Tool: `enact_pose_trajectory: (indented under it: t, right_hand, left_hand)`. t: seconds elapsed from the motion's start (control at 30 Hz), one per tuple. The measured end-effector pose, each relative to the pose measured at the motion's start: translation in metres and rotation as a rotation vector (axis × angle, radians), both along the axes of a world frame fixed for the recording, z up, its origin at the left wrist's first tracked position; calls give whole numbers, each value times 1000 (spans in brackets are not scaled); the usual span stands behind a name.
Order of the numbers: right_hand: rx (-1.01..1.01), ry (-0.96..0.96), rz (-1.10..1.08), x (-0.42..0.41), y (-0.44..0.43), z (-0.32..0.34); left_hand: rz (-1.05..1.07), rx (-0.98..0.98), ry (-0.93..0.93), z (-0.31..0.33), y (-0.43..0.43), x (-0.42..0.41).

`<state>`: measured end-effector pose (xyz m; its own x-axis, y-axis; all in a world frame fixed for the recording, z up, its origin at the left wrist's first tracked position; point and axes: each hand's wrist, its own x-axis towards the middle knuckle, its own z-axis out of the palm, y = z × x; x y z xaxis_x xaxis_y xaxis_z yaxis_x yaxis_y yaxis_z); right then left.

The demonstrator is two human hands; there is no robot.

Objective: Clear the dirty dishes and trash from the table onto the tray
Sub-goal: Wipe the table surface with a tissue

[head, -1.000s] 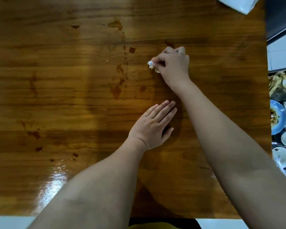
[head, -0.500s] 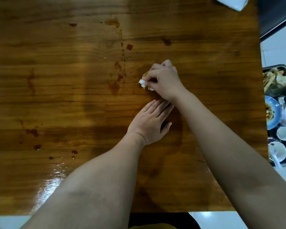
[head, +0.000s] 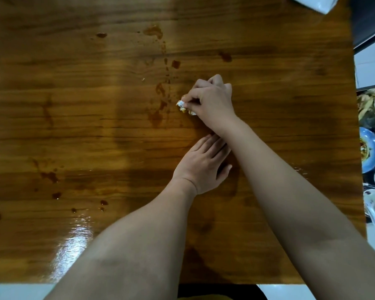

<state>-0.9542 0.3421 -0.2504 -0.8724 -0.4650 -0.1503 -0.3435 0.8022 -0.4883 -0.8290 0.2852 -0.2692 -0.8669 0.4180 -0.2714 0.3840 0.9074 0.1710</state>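
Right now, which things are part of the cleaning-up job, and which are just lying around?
For the job: crumpled tissue, pinched by the right hand; tray of dirty dishes, off the table's right edge.
Just lying about: white packet at the far corner; sauce spots.

Hands: the left hand (head: pixel 200 167) and right hand (head: pixel 212 100) are going uncovered.
Forearms: the left forearm (head: pixel 128 245) and right forearm (head: pixel 290 202) are showing bare right to the frame's edge.
Clothing: a sliver of yellow fabric (head: pixel 208 298) is peeking in at the bottom edge (too little to name the garment).
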Motion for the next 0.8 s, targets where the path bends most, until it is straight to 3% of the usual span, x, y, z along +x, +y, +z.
enact_pose_trajectory:
  t: [0.5,0.67,0.8]
  right_hand:
    - [14,-60,4,18,14,4]
    - [-28,-99,-72,21,14,3]
    - [-164,-54,-263,31,21,4]
  left_hand:
    - [2,24,-82,6,1,-2]
    - [9,64,-95,4,-1,-1]
    - [-24,27,-29,10,2,-2]
